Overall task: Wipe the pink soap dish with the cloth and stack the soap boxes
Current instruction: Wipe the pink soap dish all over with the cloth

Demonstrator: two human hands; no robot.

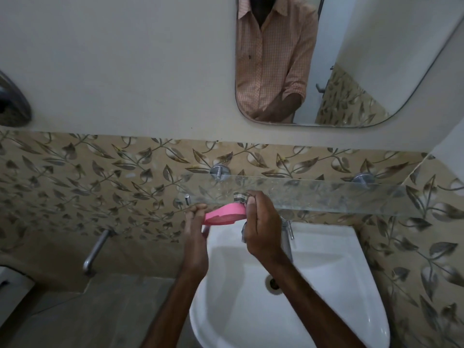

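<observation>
A pink oval soap dish (226, 214) is held tilted above the back of the white washbasin (326, 285), just below the glass shelf's front edge. My left hand (195, 237) grips the dish's left end. My right hand (261, 222) is closed on a grey patterned cloth (240, 197) and presses it against the dish's right end; a tail of the cloth hangs under the hand. No soap boxes are in view.
A frosted glass shelf (339, 197) on two metal pegs runs along the leaf-patterned tiled wall. A mirror (351, 71) hangs above. A metal tap (288, 229) stands behind my right hand, a wall tap (96, 249) sticks out at the left, and the basin drain (273, 285) lies below.
</observation>
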